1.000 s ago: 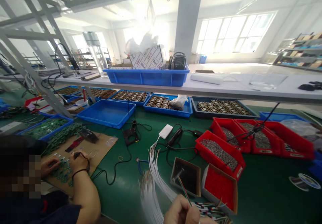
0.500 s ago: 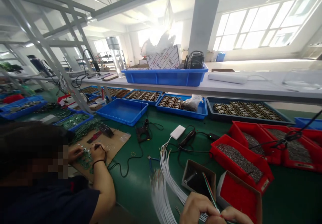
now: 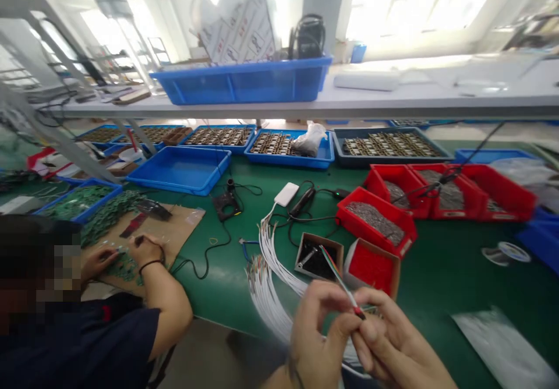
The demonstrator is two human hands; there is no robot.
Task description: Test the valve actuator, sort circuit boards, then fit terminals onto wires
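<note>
My left hand is closed around a thin white cable, thumb and fingers pinching it. Thin coloured wires, green and red among them, fan out from the cable's upper end. A small red piece with a dark tip shows between my fingertips. My right hand pinches at this same spot, its fingertips against those of the left. Bundles of white cables with stripped ends lie on the table left of my hands. Just beyond is a small box of black pieces, beside a box of red pieces.
Red bins of small metal parts stand beyond the boxes. A wire spool and a plastic bag lie to the right. At left, a co-worker handles green boards. A shelf spans the back above blue trays.
My view has tilted down and shifted right. Both hands appear higher and more fully in the picture, still together on the cable. A small metal piece now shows at the box of black pieces.
</note>
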